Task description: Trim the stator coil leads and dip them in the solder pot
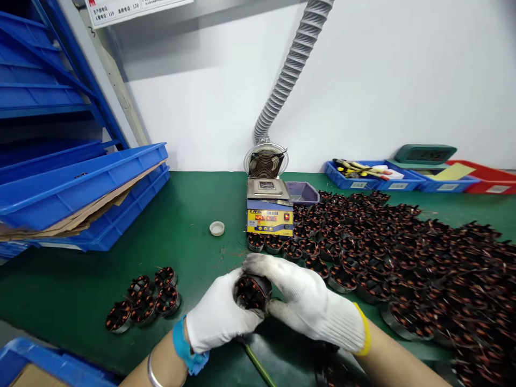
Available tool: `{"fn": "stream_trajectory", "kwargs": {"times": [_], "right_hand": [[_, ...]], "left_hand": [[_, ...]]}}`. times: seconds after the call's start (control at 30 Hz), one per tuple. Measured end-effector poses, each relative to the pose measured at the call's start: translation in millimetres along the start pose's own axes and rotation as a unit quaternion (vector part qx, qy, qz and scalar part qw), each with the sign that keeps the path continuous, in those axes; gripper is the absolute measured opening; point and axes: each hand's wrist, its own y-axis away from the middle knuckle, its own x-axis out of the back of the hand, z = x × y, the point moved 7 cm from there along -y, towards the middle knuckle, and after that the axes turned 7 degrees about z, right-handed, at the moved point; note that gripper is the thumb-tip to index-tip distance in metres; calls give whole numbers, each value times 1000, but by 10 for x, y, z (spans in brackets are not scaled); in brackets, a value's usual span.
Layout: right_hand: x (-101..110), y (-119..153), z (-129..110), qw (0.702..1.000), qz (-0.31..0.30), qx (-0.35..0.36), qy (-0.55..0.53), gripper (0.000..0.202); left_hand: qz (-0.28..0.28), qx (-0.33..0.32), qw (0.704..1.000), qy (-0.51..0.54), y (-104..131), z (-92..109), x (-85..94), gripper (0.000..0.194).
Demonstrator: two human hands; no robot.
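Note:
Both my hands wear white gloves and are closed around one motor stator (pixel 250 293), a dark ring with copper windings facing up. My left hand (pixel 221 312) grips its left and near side. On the far and right side, my right hand (pixel 310 298) curls over the rim, its fingertips looking grey with dirt. A green-handled tool (pixel 258 363) lies on the bench just below my hands; its tip is hidden by my left glove. Beyond my hands stands a yellow and blue solder pot (pixel 270 217) with a lit red display.
Several finished-looking stators (pixel 143 309) sit grouped at left. A dense spread of stators (pixel 382 252) covers the right side of the green bench (pixel 193 209). A small white cap (pixel 216 228), stacked blue trays (pixel 121 199), tool bins (pixel 355 183) and an exhaust hose (pixel 288 70) are around.

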Motion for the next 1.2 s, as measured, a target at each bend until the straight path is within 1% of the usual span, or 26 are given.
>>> {"fn": "stream_trajectory", "kwargs": {"times": [0.03,0.07,0.1,0.13,0.2,0.27,0.3,0.37,0.4,0.47,0.53,0.57,0.6,0.67,0.7,0.73,0.77,0.8,0.87,0.93,0.97,1.1,1.13,1.2], "right_hand": [[17,-11,4,1000,8,4,-2,60],[27,-23,15,1000,12,-3,-1,57],[32,-35,35,1000,13,-22,6,55],[34,-43,66,998,10,-55,15,55],[28,-34,137,990,-9,-138,34,55],[6,1,190,975,-46,-214,36,59],[-15,20,199,969,-71,-237,27,63],[-59,46,190,961,-117,-250,-5,70],[-76,52,181,960,-134,-245,-18,72],[-80,53,186,963,-145,-226,-17,69],[-58,51,229,967,-140,-212,32,68],[-50,51,257,966,-138,-207,65,71],[-48,52,281,965,-138,-201,96,74],[-69,54,312,962,-144,-185,136,79],[-87,52,317,963,-145,-174,146,78],[-106,47,314,965,-143,-160,151,75],[-124,41,306,968,-138,-142,155,70],[-140,33,296,971,-130,-124,159,66],[-163,22,279,974,-114,-92,171,61],[-168,16,280,974,-99,-79,188,61],[-165,14,279,974,-94,-76,193,62],[-118,-17,186,980,-61,-52,183,57],[-102,-27,150,981,-52,-42,181,55],[-75,-43,97,982,-39,-30,185,53]], "left_hand": [[-1,-10,1000,-19,0,17,12,36],[-3,-13,999,-41,0,21,27,30],[-5,0,998,-60,1,1,45,21],[-2,27,997,-71,1,-41,73,15],[1,81,993,-81,7,-135,120,18],[-2,105,991,-77,11,-184,140,21],[-4,110,991,-69,13,-191,142,22],[-12,121,992,-44,21,-185,139,23],[-16,129,991,-32,29,-175,140,24],[-39,148,988,-22,50,-156,138,26],[-63,170,983,-35,64,-152,157,28],[-59,173,982,-50,54,-153,194,28],[-38,169,982,-69,29,-152,248,28],[41,136,984,-104,-49,-136,383,29],[82,117,984,-111,-87,-132,433,31],[108,106,982,-109,-119,-146,449,34],[116,105,983,-100,-145,-176,430,37],[110,109,984,-89,-166,-215,384,41],[78,125,987,-70,-184,-287,265,44],[51,139,987,-62,-170,-321,186,44],[45,142,987,-58,-157,-319,175,43],[6,139,989,-50,-117,-268,223,41],[3,132,990,-51,-120,-255,250,41],[21,111,993,-42,-140,-235,316,42]]}}
